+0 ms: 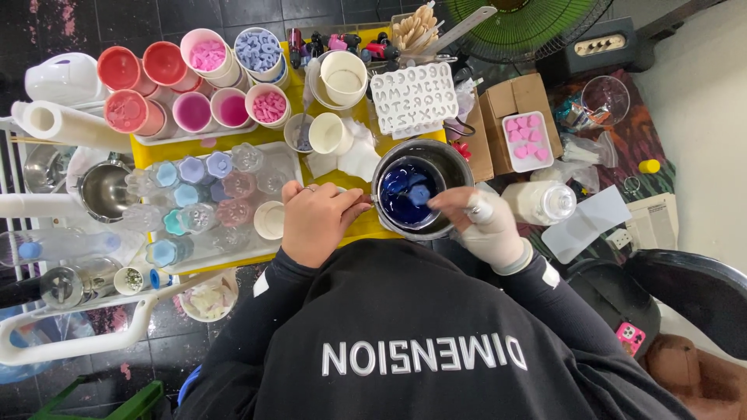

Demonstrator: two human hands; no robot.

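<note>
Round metal pot [459, 167] of dark blue liquid, with pale blue chunks [411, 187] floating in it, on the yellow table [156, 154] just ahead of the body. Right hand [486, 222], gloved in white, at the pot's near right rim, fingertips [443, 198] pinched on a blue piece just over the liquid. Left hand [315, 222], bare, loosely curled with a ring on one finger, resting just left of the pot, fingertips almost at its rim; whether anything is held inside, cannot tell.

Further left of that hand, a clear tray [289, 159] crowded with small clear cups [194, 194] holding blue, lilac and pink pieces, one small cream cup [270, 219] nearest the knuckles. Beyond the left hand, white cups [331, 134] and a crumpled white tissue [358, 159]. Straight beyond the pot, a white letter mould [415, 97]; past it, wooden sticks [414, 29] and a green fan [529, 27]. Far left beyond the tray, red and pink tubs [163, 66], some filled with pink and lilac shapes. Right of the gloved hand, a clear lidded jar [541, 204] lying on its side, then a cardboard box [513, 101] carrying a white mould of pink hearts [527, 141]. At the left edge, a steel bowl [105, 190] and a paper roll [66, 123]. Nearest the lens, a black sweatshirt [420, 342] with white lettering.
</note>
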